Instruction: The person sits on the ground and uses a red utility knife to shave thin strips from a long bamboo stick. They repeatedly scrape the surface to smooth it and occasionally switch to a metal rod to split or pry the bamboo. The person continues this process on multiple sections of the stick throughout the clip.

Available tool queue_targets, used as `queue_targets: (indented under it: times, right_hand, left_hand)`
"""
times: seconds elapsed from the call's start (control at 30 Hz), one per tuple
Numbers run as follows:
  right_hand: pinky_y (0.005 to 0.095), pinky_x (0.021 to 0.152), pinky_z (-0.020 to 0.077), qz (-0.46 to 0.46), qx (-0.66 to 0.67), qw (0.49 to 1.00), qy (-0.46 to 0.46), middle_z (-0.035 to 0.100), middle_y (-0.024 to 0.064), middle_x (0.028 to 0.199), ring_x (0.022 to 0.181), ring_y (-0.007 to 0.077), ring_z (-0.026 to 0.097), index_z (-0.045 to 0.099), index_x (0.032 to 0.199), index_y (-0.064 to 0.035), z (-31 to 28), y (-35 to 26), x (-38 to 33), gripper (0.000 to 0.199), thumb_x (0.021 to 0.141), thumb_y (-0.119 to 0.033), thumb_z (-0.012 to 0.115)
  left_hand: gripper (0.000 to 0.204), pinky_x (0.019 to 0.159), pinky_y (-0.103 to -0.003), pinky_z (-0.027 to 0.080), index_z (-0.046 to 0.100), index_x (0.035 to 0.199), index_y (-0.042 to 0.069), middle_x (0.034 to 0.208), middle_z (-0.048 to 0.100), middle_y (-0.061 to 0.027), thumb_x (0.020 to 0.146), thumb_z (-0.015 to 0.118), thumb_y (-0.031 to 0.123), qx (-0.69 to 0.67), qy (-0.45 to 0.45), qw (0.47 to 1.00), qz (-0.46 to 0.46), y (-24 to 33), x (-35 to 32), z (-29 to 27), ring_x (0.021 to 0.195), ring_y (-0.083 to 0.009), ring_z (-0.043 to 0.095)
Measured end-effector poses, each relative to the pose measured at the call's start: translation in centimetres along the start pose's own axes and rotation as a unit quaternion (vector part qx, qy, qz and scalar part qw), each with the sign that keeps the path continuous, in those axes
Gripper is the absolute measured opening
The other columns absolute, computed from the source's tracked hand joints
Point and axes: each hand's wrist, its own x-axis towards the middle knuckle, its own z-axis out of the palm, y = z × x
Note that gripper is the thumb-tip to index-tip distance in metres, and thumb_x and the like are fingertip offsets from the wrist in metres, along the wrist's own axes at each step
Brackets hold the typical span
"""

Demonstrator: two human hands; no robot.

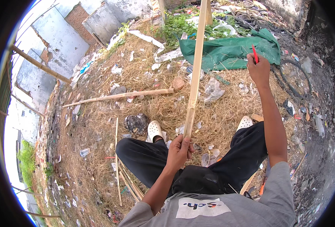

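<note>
A long, pale split-bamboo strip [196, 72] rises from my lap toward the top of the view. My left hand [178, 154] is closed around its lower end, and a node shows a little above the grip. Out to the right, my right arm is stretched forward with the right hand [259, 71] closed in a fist. From that fist sticks up a slim red pointed object [254, 53]; the rest of it is hidden by the fingers. Beyond and beside this hand lies a crumpled green tarp [228, 55].
Another bamboo strip [126, 97] lies across the dry straw on the left, near a dark rock [136, 123]. Several thin bamboo pieces [131, 183] rest beside my left leg. A black hose [303, 72] curls at right. Litter covers the ground; broken walls [50, 49] stand behind.
</note>
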Motion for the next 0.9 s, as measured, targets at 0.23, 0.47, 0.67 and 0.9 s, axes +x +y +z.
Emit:
queue_targets:
  times: [0.23,0.47,0.67,0.9]
  right_hand:
    - [0.0375,0.059,0.0454,-0.039,-0.109,0.962,-0.248,0.062,0.0116,0.069,0.063,0.0248,0.061,0.068,0.095,-0.0026,-0.3,-2.0,-4.3,0.061,0.078,-0.061,0.067]
    - [0.0255,0.049,0.0329,0.057,0.233,0.909,-0.341,0.044,-0.0048,0.057,0.055,0.0048,0.041,0.067,0.082,-0.0024,3.2,-6.7,-8.2,0.038,0.085,-0.040,0.071]
    - [0.0251,0.048,0.0299,0.158,0.307,0.867,-0.360,0.042,-0.0077,0.057,0.052,0.0036,0.038,0.064,0.074,-0.0040,4.0,-7.9,-10.3,0.032,0.086,-0.032,0.071]
    - [0.0270,0.049,0.0338,0.107,0.262,0.878,-0.386,0.047,-0.0038,0.058,0.052,0.0057,0.042,0.063,0.076,-0.0033,4.3,-8.5,-11.1,0.036,0.086,-0.037,0.069]
  left_hand:
    - [0.029,0.043,-0.020,0.039,0.052,0.095,0.003,0.064,0.053,-0.0014,0.102,0.045,0.030,-0.044,0.023,0.999,0.010,1.4,-0.6,0.5,0.046,-0.0056,0.047]
    - [0.029,0.043,-0.020,0.038,0.052,0.095,0.004,0.064,0.054,-0.0009,0.103,0.044,0.031,-0.006,-0.041,0.999,-0.013,-0.1,-2.9,1.7,0.048,-0.0054,0.049]
    - [0.038,0.059,-0.024,0.048,0.050,0.118,0.002,0.078,0.058,-0.0039,0.103,0.039,0.035,-0.039,-0.094,0.995,0.027,0.5,-2.3,1.7,0.062,-0.0091,0.057]
    - [0.033,0.044,-0.020,0.039,0.048,0.112,0.003,0.066,0.047,0.0012,0.103,0.040,0.034,-0.087,-0.133,0.987,-0.002,2.9,1.3,1.5,0.047,-0.0056,0.045]
